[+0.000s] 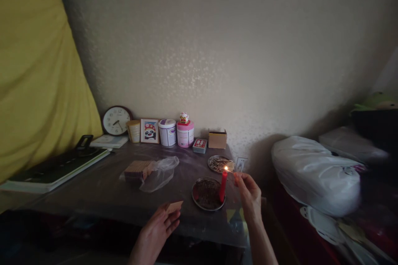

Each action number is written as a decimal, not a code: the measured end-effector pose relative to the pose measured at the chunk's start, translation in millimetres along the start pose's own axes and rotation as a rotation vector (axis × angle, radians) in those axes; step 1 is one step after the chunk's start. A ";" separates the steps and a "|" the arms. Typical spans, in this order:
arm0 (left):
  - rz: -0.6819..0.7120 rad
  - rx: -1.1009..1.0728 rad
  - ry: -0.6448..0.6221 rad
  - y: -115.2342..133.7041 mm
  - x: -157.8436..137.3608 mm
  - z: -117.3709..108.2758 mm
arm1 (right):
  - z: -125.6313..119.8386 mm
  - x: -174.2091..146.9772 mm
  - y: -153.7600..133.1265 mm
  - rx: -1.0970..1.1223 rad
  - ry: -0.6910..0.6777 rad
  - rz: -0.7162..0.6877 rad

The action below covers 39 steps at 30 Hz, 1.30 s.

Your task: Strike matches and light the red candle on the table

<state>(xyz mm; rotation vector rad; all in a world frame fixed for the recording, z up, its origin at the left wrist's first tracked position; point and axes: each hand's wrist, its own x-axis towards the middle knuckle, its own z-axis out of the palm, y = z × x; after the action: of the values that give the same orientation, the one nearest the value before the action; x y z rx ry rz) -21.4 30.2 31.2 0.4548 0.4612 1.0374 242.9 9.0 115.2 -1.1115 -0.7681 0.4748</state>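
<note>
Candle [222, 188] wick lost in flame [226, 168]; matchstick [230, 171] indistinct.

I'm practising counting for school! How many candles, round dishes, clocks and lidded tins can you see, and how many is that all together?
Red candle: 1
Round dishes: 2
Clock: 1
Lidded tins: 2
Total: 6

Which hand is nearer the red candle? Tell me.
Right. The right hand is just right of the red candle, holding a thin stick towards its flame. The left hand is farther off, left of it and nearer the camera, holding a small box.
</note>
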 end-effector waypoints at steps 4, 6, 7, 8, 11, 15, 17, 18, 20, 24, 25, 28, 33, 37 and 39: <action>-0.002 -0.002 0.032 0.3 -0.5 2.5 | 0.0 0.4 3.4 0.006 -0.013 -0.002; -0.006 0.000 0.035 0.4 -0.3 3.1 | -0.1 0.9 5.0 0.008 -0.014 0.001; -0.008 0.001 0.031 0.4 -0.2 3.2 | -0.2 1.0 5.5 0.007 -0.014 0.004; -0.009 0.002 0.024 0.4 -0.1 3.2 | -0.2 1.1 5.9 0.006 -0.015 0.006; -0.013 -0.002 0.010 0.1 0.0 2.3 | -0.5 0.8 6.0 0.003 -0.016 0.005; -0.016 -0.008 0.027 -0.6 0.4 0.3 | -0.7 0.5 4.5 -0.005 -0.023 0.001; -0.013 -0.008 0.035 -0.9 1.0 -0.7 | -0.5 0.4 3.4 -0.005 -0.023 0.000; -0.011 -0.007 0.036 -0.9 1.2 -1.1 | -0.3 0.3 2.7 -0.004 -0.020 -0.001; -0.005 -0.006 0.031 -0.6 1.3 -1.3 | 0.0 -0.3 1.2 -0.002 -0.017 0.002; 0.002 0.004 0.007 0.3 -0.1 0.6 | -0.1 -2.3 -1.7 -0.010 -0.013 0.018; 0.003 0.004 0.007 0.4 -0.5 1.2 | -0.3 -2.6 -2.2 -0.012 -0.011 0.021; 0.001 0.009 0.019 0.5 -1.3 2.4 | -0.7 -2.2 -2.6 -0.014 -0.007 0.021; -0.002 0.021 0.028 0.1 -0.5 2.6 | 0.6 -1.8 -1.4 -0.014 -0.008 0.012; -0.011 0.013 0.032 -0.1 0.1 2.1 | 2.8 -3.3 -1.9 -0.008 -0.024 0.011; -0.011 0.008 0.030 -0.1 -0.4 2.0 | 3.6 -4.2 -2.8 -0.003 -0.037 0.017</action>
<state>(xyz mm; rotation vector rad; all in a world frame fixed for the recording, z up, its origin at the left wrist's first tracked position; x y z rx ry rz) -20.4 29.5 32.8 0.4434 0.4940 1.0335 237.3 7.3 117.3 -1.1155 -0.7924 0.5095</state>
